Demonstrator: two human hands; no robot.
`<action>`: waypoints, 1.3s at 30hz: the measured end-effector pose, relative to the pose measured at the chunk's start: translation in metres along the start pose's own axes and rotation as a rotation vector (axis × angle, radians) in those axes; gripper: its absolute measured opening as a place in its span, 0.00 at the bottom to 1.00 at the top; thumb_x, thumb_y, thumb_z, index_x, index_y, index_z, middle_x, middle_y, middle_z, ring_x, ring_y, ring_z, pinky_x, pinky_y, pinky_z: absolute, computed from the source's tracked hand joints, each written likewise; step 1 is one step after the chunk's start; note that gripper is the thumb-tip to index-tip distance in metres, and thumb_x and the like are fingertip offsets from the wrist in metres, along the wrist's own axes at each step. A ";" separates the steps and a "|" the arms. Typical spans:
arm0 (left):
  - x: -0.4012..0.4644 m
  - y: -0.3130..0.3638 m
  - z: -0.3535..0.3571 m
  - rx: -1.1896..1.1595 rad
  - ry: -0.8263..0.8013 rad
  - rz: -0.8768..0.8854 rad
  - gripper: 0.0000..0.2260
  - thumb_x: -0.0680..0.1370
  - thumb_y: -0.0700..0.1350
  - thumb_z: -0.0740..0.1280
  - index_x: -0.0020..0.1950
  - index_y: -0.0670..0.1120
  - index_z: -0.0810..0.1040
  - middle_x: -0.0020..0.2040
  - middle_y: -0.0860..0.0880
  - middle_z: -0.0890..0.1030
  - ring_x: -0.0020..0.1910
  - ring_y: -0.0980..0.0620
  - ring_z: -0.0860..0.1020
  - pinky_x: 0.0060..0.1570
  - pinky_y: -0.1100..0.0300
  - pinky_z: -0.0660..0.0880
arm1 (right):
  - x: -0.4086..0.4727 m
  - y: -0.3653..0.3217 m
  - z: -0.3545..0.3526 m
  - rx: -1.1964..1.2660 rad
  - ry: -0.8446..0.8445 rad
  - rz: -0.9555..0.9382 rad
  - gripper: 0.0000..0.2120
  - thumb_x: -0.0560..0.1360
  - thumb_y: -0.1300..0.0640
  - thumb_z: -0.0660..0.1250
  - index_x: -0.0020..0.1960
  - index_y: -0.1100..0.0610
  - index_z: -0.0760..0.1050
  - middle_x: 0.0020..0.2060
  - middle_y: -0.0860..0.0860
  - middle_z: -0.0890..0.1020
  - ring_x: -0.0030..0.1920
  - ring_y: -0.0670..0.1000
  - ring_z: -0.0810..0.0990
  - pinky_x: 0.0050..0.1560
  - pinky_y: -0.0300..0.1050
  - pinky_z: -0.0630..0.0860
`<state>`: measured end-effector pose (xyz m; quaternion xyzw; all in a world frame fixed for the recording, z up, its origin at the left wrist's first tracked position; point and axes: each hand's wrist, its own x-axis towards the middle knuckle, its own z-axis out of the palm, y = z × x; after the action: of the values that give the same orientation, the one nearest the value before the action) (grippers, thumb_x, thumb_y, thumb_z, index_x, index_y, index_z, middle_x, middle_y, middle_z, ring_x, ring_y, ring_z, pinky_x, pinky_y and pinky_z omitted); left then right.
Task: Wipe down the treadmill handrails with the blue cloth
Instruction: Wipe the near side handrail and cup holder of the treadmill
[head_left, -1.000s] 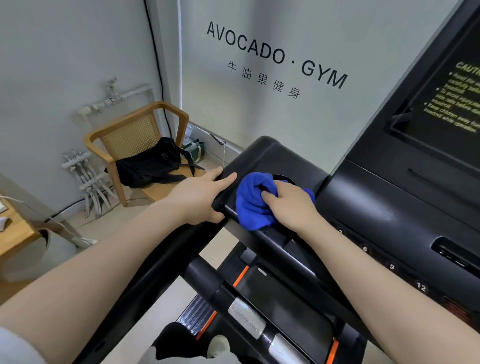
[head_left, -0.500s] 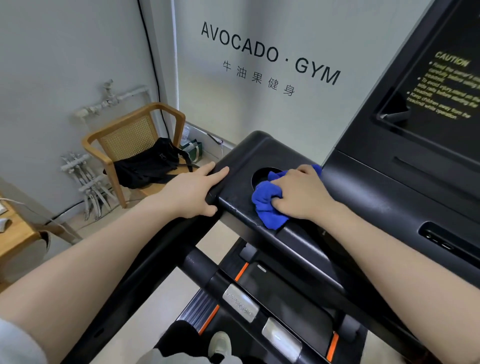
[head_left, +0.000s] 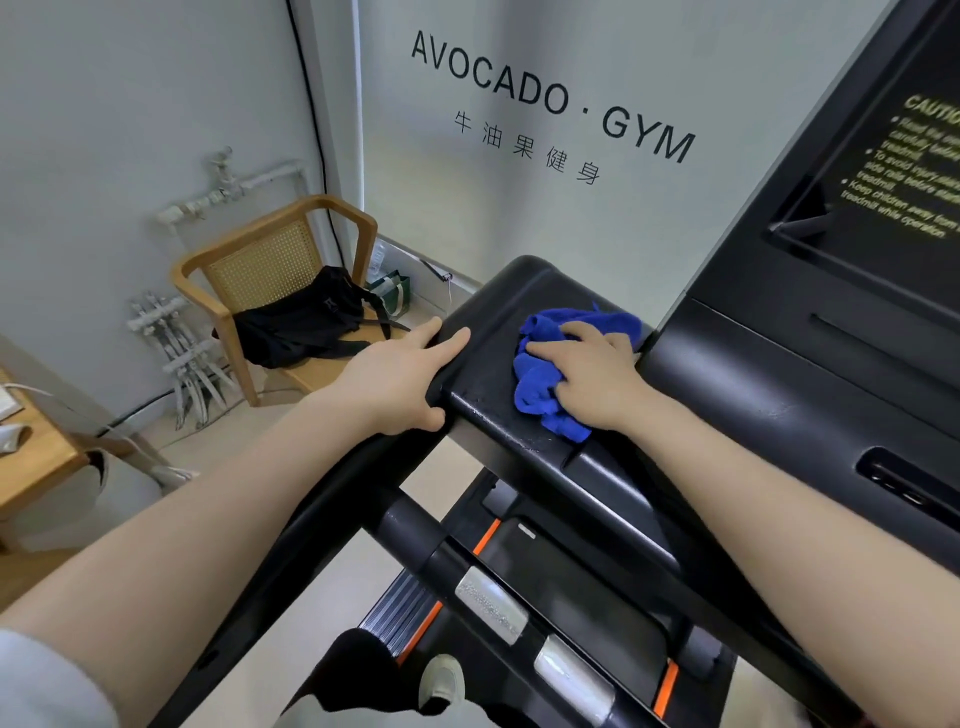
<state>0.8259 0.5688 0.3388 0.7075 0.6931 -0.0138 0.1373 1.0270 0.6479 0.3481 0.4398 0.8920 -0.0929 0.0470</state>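
Pale grey walls with the black lettering "AVOCADO · GYM" (head_left: 550, 98) are standing behind the scene, and a wooden chair with a woven cane back (head_left: 270, 270) is carrying a black bag (head_left: 301, 317) in the corner at the left. Closer to the camera, the black moulded plastic side panel of the treadmill console (head_left: 493, 332) is lying under both hands. The right hand (head_left: 592, 379) is pressing flat, with its fingers spread a little, on the crumpled bright blue terry cloth (head_left: 540, 384), so this hand is holding the cloth down against the panel rather than closing around it. The left hand (head_left: 400, 379) is gripping the outer left edge of the same panel, with the thumb below and the fingers lying over the top. The long black handrail bar (head_left: 291, 519) is running from under the left hand down and back toward the person's body, so its long axis is pointing toward the lower left of the view. The cloth is lying up and to the right of that bar, on the far side of the left hand. I judge that the next stroke is needing the right hand to carry the cloth leftward and then toward the body along this bar, while the left hand, which is nearer, is blocking the top of it.
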 end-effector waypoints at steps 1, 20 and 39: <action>0.000 0.001 0.000 -0.008 0.006 0.001 0.41 0.71 0.53 0.68 0.76 0.57 0.44 0.78 0.49 0.47 0.67 0.43 0.70 0.59 0.52 0.72 | -0.001 -0.005 0.001 0.147 0.004 0.052 0.24 0.73 0.65 0.56 0.66 0.49 0.70 0.65 0.51 0.72 0.69 0.53 0.62 0.61 0.49 0.57; -0.002 -0.017 -0.009 -0.481 0.023 0.171 0.41 0.69 0.48 0.74 0.75 0.50 0.54 0.68 0.54 0.70 0.65 0.53 0.71 0.58 0.64 0.66 | -0.013 -0.092 0.040 -0.045 0.201 -0.038 0.32 0.76 0.50 0.55 0.76 0.51 0.45 0.77 0.52 0.45 0.76 0.56 0.41 0.73 0.57 0.38; 0.000 -0.023 -0.005 -0.361 0.031 0.220 0.44 0.64 0.54 0.76 0.74 0.52 0.55 0.72 0.54 0.65 0.65 0.51 0.71 0.61 0.48 0.73 | 0.007 -0.075 0.033 0.023 0.179 0.117 0.32 0.73 0.55 0.61 0.75 0.50 0.54 0.76 0.52 0.56 0.74 0.57 0.53 0.70 0.55 0.59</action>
<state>0.8027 0.5701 0.3397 0.7429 0.6049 0.1365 0.2521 0.9637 0.6020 0.3238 0.4983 0.8643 -0.0608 -0.0324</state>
